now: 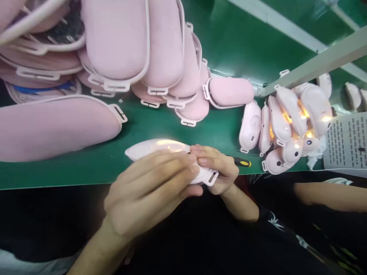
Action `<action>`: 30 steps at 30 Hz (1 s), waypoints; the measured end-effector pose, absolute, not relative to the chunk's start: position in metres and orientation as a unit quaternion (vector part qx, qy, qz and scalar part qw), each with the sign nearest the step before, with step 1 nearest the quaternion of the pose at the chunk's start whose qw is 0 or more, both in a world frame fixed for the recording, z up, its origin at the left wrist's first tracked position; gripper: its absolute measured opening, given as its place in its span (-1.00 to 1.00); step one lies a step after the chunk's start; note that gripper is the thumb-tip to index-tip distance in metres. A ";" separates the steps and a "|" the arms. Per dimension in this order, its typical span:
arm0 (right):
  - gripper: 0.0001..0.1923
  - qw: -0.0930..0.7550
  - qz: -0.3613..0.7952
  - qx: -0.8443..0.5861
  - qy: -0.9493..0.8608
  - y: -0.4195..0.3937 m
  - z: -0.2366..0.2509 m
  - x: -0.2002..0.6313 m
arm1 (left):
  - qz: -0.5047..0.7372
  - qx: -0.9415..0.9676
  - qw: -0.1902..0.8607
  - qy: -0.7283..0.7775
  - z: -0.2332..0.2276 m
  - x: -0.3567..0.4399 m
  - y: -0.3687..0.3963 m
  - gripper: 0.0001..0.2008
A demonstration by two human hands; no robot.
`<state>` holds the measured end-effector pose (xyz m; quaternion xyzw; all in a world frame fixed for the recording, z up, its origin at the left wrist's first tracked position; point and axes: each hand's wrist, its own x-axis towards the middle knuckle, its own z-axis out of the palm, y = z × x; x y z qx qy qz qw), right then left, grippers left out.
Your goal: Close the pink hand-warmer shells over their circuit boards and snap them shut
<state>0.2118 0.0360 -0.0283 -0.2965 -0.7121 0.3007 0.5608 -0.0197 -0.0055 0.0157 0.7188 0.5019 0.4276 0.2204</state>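
A pale pink oval device casing (139, 150) with a lit orange-white patch on its face is held between both hands near the bench's front edge. My left hand (151, 191) wraps over its near side, fingers closed across it. My right hand (218, 164) grips the right end, beside a white slotted strap loop (212, 178); its fingertips press close to the left ones. Whatever lies under the fingertips is hidden. Just beyond the right hand a black-and-yellow tool handle (243, 162) sticks out; its other end is out of sight.
Pink padded shells with white rims (117, 38) are piled at the back left. One large shell (57, 128) lies at left on the green bench (160, 126). Several casings, some glowing orange (289, 110), are heaped at right beside a slotted grey panel (346, 141). Another person's arm (329, 196) is at right.
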 end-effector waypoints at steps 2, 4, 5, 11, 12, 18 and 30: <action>-0.71 0.562 0.318 -0.318 -0.694 0.034 -0.011 0.230 | 0.427 0.741 0.152 0.496 0.007 -0.025 0.012 -0.48; -0.60 0.513 0.308 -0.347 -0.722 0.031 0.005 0.242 | 0.435 0.753 0.116 0.481 -0.002 -0.029 0.023 -0.53; -0.54 0.479 0.284 -0.358 -0.750 0.030 0.012 0.245 | 0.438 0.758 0.116 0.469 -0.005 -0.030 0.026 -0.56; -0.69 0.359 0.151 -0.340 -0.856 0.034 0.011 0.224 | 0.491 0.764 0.131 0.397 -0.010 -0.018 0.021 -0.66; -0.68 0.351 0.142 -0.331 -0.864 0.035 0.006 0.221 | 0.482 0.768 0.126 0.402 -0.012 -0.019 0.021 -0.66; -0.65 0.368 0.041 -0.290 -0.882 0.047 -0.009 0.219 | 0.404 0.839 0.107 0.347 -0.031 -0.040 0.032 -0.28; -0.68 0.403 0.053 -0.302 -0.863 0.070 -0.003 0.208 | 0.434 0.836 0.079 0.326 -0.011 -0.034 0.056 -0.33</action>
